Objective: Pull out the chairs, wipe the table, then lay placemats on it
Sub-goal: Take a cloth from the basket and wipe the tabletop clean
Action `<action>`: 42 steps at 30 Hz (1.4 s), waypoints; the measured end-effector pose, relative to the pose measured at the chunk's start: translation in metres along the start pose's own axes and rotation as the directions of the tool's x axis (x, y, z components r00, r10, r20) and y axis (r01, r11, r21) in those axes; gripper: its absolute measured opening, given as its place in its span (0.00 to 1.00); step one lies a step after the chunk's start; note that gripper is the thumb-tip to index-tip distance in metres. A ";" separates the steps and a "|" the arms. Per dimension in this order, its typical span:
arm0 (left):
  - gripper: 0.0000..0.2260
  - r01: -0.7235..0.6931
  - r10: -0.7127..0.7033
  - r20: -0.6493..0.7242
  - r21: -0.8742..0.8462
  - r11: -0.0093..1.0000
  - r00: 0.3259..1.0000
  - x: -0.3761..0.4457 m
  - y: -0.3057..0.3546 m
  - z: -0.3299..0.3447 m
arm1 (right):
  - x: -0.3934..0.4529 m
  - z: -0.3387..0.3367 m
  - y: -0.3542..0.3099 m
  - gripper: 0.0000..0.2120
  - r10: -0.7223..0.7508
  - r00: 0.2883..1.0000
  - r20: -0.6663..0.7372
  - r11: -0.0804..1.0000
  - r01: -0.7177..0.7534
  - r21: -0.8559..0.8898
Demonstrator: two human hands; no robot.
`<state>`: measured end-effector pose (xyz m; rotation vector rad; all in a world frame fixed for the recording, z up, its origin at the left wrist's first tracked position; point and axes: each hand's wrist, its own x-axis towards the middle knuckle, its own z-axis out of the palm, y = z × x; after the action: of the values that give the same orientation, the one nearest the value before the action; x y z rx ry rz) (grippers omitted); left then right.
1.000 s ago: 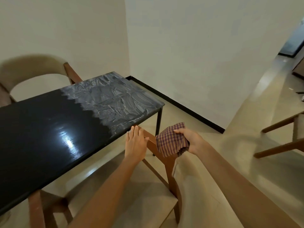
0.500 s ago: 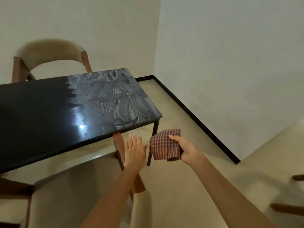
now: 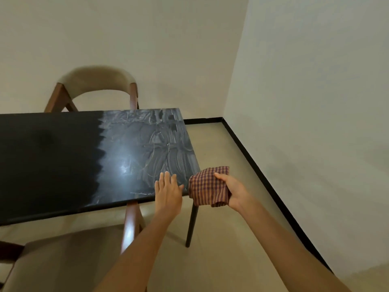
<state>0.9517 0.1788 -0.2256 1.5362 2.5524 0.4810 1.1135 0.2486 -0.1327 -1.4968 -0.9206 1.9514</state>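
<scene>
Now the view has swung left and squared up to the black bench (image 3: 52,157), which fills more of the picture than half a second ago, its far edge running level where it slanted before. Its right part is filmed with grey smeared streaks, while the left part is plain glossy black. The near chair (image 3: 63,264) has dropped to the lower left corner, only its padded seat and one brown wooden post showing under the bench edge. The far chair (image 3: 99,83), behind the bench by the wall, sits more central than it did earlier. The left hand (image 3: 168,192), which hovered short of the edge before, has come forward over the bench's near right corner, palm down, fingers (image 3: 166,179) straight and together, gripping nothing; whether it touches the surface I cannot tell. The right hand (image 3: 230,191) stays just off that corner, its fingers curled round a bunched red-checked cloth (image 3: 207,187), which hangs in the air beside the bench edge above the floor (image 3: 231,239). There are no containers in view.
</scene>
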 end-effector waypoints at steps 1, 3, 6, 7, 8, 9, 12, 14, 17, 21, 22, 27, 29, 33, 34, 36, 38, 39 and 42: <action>0.24 0.024 -0.024 -0.008 0.006 1.000 1.000 0.016 0.002 0.003 | 0.015 0.002 -0.012 0.05 -0.006 1.000 0.009 1.000 0.006 -0.015; 0.24 0.071 -0.071 -0.021 0.004 0.997 0.997 0.052 0.004 0.010 | 0.051 0.006 -0.037 0.06 -0.001 1.000 0.029 0.999 0.003 -0.051; 0.25 0.135 -0.135 -0.012 0.030 0.990 0.991 0.102 0.006 0.018 | 0.104 0.021 -0.078 0.05 0.028 0.997 0.071 0.994 -0.020 -0.104; 0.25 0.152 -0.152 -0.015 0.033 0.988 0.988 0.117 0.006 0.019 | 0.122 0.028 -0.089 0.05 0.042 0.996 0.083 0.992 -0.031 -0.121; 0.25 0.175 -0.175 -0.020 0.029 0.984 0.984 0.132 0.005 0.019 | 0.139 0.035 -0.101 0.05 0.052 0.994 0.100 0.990 -0.038 -0.136; 0.25 0.199 -0.199 -0.031 0.025 0.980 0.980 0.144 0.003 0.018 | 0.152 0.042 -0.110 0.05 0.054 0.992 0.117 0.988 -0.037 -0.148; 0.24 0.281 -0.279 -0.083 0.021 0.959 0.957 0.188 -0.009 0.014 | 0.194 0.065 -0.138 0.05 0.079 0.977 0.196 0.982 -0.043 -0.182; 0.24 0.346 -0.342 -0.104 0.025 0.938 0.934 0.211 -0.019 0.012 | 0.221 0.081 -0.152 0.07 0.111 0.966 0.232 0.970 -0.054 -0.236; 0.24 0.465 -0.461 -0.106 0.017 0.885 0.881 0.239 -0.030 0.017 | 0.262 0.104 -0.178 0.06 0.154 0.945 0.289 0.943 -0.054 -0.328; 0.23 0.595 -0.593 -0.112 -0.021 0.803 0.797 0.277 -0.037 0.028 | 0.315 0.134 -0.213 0.04 0.221 0.899 0.379 0.894 -0.031 -0.447; 0.23 0.630 -0.630 -0.121 -0.041 0.776 0.767 0.288 -0.037 0.030 | 0.330 0.143 -0.223 0.05 0.234 0.884 0.405 0.877 -0.012 -0.480; 0.24 0.748 -0.760 -0.132 -0.136 0.649 0.636 0.334 -0.034 0.042 | 0.401 0.197 -0.251 0.18 0.303 0.803 0.514 0.775 0.106 -0.623; 0.24 0.775 -0.792 -0.147 -0.163 0.611 0.593 0.348 -0.040 0.045 | 0.417 0.223 -0.253 0.20 0.345 0.764 0.545 0.750 0.125 -0.650; 0.24 0.842 -0.857 -0.188 -0.175 0.510 0.479 0.372 -0.063 0.047 | 0.445 0.280 -0.244 0.17 0.481 0.644 0.595 0.685 0.147 -0.713; 0.24 0.854 -0.869 -0.192 -0.179 0.488 0.456 0.376 -0.071 0.047 | 0.450 0.293 -0.240 0.16 0.504 0.616 0.605 0.670 0.164 -0.724; 0.24 0.876 -0.889 -0.215 -0.192 0.444 0.403 0.390 -0.092 0.051 | 0.461 0.325 -0.234 0.13 0.550 0.560 0.619 0.629 0.210 -0.748; 0.23 0.895 -0.897 -0.245 -0.168 0.413 0.368 0.407 -0.116 0.055 | 0.476 0.361 -0.228 0.09 0.546 0.524 0.653 0.602 0.297 -0.741; 0.23 0.904 -0.898 -0.256 -0.146 0.402 0.357 0.414 -0.127 0.057 | 0.481 0.378 -0.224 0.09 0.531 0.512 0.675 0.595 0.343 -0.727; 0.21 0.934 -0.909 -0.296 -0.111 0.339 0.294 0.436 -0.155 0.064 | 0.495 0.431 -0.209 0.13 0.454 0.440 0.774 0.523 0.572 -0.632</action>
<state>0.6315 0.5074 -0.3128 -0.3101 3.1177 0.4293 0.5665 0.6596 -0.2084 -0.4261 -2.7735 2.2945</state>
